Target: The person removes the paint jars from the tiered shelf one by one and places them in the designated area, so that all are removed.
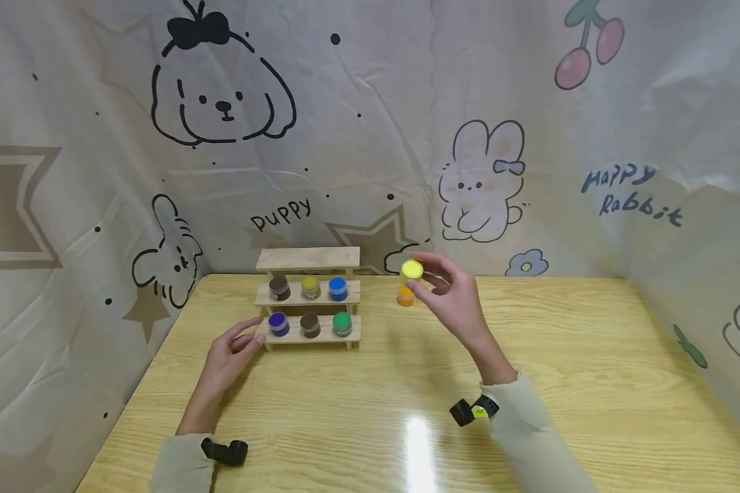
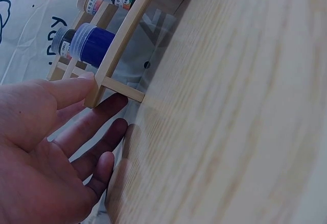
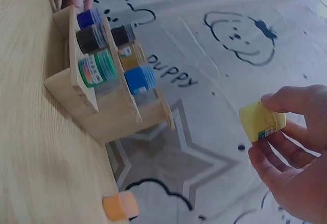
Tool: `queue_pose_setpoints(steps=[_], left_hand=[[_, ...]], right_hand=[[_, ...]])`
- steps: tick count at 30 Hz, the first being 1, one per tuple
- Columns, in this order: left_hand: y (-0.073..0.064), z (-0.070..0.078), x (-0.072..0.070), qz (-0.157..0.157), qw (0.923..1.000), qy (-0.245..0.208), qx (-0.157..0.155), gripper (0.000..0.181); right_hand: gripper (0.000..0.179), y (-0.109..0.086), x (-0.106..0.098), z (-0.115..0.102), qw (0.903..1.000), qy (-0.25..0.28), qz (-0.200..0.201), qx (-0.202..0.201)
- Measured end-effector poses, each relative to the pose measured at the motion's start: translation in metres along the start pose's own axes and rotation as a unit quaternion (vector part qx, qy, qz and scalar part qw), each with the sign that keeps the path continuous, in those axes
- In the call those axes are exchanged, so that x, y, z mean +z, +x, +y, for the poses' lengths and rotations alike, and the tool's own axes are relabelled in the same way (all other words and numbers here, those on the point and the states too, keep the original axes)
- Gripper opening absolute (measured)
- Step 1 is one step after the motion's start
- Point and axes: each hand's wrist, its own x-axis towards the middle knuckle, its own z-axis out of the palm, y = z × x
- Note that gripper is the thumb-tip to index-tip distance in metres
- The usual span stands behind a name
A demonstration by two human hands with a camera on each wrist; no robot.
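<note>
My right hand (image 1: 456, 301) pinches a yellow paint jar (image 1: 412, 270) between thumb and fingers, raised over the table's back part. Behind and below it, an orange paint jar (image 1: 405, 297) stands on the table. With thumb and index finger, my left hand (image 2: 56, 137) grips the left end of a tiered wooden rack (image 1: 308, 257). On its lower step sit purple (image 1: 278, 324), dark brown (image 1: 310, 325) and green (image 1: 342, 324) jars. The middle step carries black (image 1: 279, 287), ochre (image 1: 310, 287) and blue (image 1: 338, 289) jars. Nothing stands on the top step.
The light wood table (image 1: 370, 397) ends at a pale cloth backdrop (image 1: 370, 137) printed with cartoon animals, which also hangs along both sides. Each wrist wears a black strap-on device, seen on the left (image 1: 225, 452) and the right (image 1: 473, 411) sleeve.
</note>
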Motion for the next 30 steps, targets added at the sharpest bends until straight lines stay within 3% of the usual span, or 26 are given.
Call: queue_pose_setpoints(steps=[18,30], left_hand=[[-0.001,0.0,0.0,0.0,1.0,-0.002,0.002,0.05],[0.0,0.001,-0.001,-0.005,1.0,-0.001,0.007,0.049]], right_hand=[[0.038,-0.014,-0.065,0.043,0.9921,-0.035,0.102,0.065],[0.041,-0.02,-0.087,0.083,0.9825,-0.056,0.13,0.121]])
